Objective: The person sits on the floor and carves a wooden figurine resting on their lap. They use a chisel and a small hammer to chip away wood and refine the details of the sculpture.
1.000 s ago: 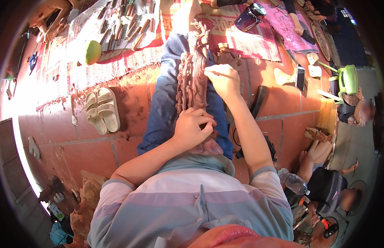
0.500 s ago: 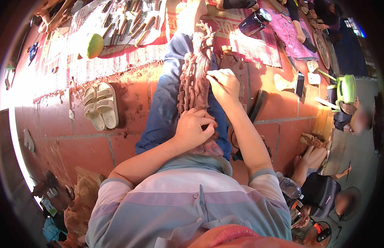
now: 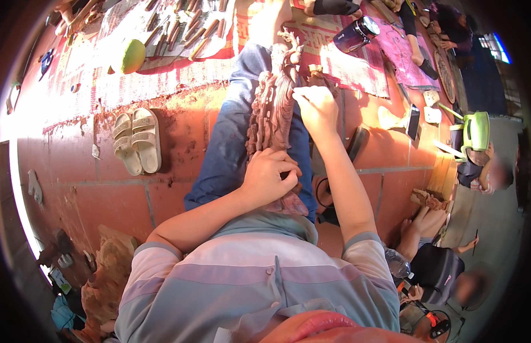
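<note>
A reddish-brown wooden carving (image 3: pixel 282 111), a robed figure with knobbly branch-like shapes along its left side, lies lengthwise on my blue-trousered legs. Its thin, twisted top points away from me. My left hand (image 3: pixel 271 178) is curled over the lower end and grips it near my belly. At the upper right side of the figure is my right hand (image 3: pixel 318 110), its fingers pinched together against or just beside the carved robe folds. Whatever sits in that pinch is too small or hidden to name.
Several carving tools (image 3: pixel 191 31) with wooden handles lie on the cloth mat ahead, near a green round fruit (image 3: pixel 130 56). A dark flask (image 3: pixel 357 34) lies at the far right. Beige sandals (image 3: pixel 138 142) rest on the tiles at left. Other people sit at right beside a green chair (image 3: pixel 475 134).
My right hand has shifted slightly away from me and to the right along the carving's edge. My left hand keeps its grip. The whole view has moved a little.
</note>
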A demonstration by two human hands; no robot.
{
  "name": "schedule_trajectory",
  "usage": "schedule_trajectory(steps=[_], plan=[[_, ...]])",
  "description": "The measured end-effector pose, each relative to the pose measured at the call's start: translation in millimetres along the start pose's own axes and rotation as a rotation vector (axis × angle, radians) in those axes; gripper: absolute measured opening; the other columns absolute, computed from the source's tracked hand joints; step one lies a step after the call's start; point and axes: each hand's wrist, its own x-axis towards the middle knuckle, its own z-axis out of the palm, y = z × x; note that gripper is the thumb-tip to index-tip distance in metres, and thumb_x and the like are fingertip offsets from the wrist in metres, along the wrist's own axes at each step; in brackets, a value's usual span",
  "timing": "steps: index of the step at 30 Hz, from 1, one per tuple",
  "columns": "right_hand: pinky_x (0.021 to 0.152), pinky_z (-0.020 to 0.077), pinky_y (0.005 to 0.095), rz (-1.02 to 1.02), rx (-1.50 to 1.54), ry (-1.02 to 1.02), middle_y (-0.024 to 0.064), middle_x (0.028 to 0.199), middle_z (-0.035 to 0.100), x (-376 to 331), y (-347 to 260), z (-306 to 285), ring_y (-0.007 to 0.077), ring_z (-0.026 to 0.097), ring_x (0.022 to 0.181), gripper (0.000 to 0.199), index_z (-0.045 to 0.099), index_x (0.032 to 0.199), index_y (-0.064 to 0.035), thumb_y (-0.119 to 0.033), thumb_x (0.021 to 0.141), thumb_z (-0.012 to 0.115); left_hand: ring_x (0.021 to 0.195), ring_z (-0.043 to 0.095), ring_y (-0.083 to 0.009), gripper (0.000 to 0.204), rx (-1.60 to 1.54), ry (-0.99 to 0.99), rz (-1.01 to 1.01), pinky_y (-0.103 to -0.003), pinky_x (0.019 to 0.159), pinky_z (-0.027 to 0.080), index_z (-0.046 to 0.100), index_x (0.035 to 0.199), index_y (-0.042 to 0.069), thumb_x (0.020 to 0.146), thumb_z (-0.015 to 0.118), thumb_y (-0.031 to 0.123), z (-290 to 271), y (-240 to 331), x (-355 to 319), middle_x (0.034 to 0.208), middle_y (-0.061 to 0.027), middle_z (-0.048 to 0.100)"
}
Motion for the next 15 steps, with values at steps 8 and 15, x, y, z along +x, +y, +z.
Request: schedule_trajectory(steps=[8, 15], plan=[[0.072, 0.0514, 0.0366, -0.131, 0.002, 0.022, 0.0059, 0.081, 0.068, 8, 7, -6, 0.0254, 0.062, 0.078, 0.006, 0.072, 0.081, -0.0107, -0.013, 0.079, 0.067, 0.086, 0.059, -0.0206, 0.015, 0.005, 0.020, 0.017, -0.035, 0.084, 0.046, 0.076, 0.079, 0.012, 0.077, 0.062, 0.015, -2, 0, 0, 0.095, -0.0011, 0.071], [0.073, 0.0516, 0.0392, -0.045, -0.020, -0.142, 0.0059, 0.081, 0.066, 7, 0, -10, 0.0268, 0.062, 0.084, 0.011, 0.071, 0.083, -0.0116, -0.020, 0.085, 0.064, 0.087, 0.059, -0.0205, 0.016, -0.010, 0.011, 0.016, -0.036, 0.085, 0.046, 0.077, 0.079, 0.013, 0.077, 0.061, 0.016, -1, -1, 0, 0.095, -0.0010, 0.071]])
